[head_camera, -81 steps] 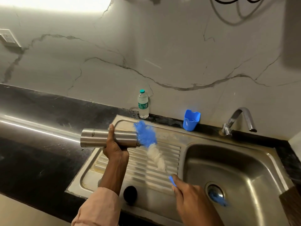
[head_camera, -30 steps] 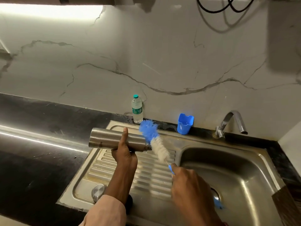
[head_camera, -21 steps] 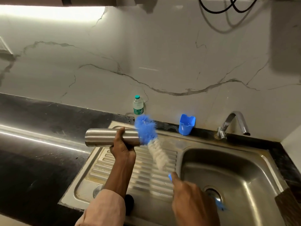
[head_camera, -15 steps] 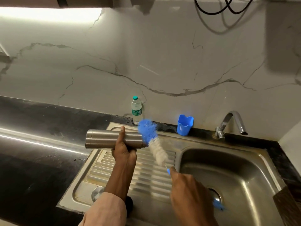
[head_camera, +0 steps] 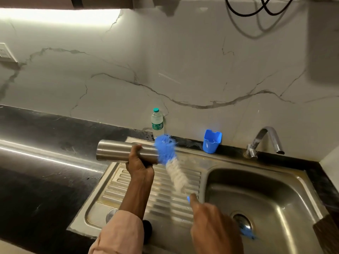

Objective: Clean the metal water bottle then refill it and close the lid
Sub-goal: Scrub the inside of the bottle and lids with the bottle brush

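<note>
We can read no writing on the steel bottle point(head_camera: 117, 150), which our left hand point(head_camera: 138, 163) grips sideways over the drainboard point(head_camera: 161, 200). Our right hand point(head_camera: 213, 223) clasps one blue-and-white brush point(head_camera: 169, 158), its blurred blue tip at the bottle's mouth. One plastic bottle point(head_camera: 157, 122) with an unreadable green label and one blue cup point(head_camera: 211, 141) stand by the wall.
</note>
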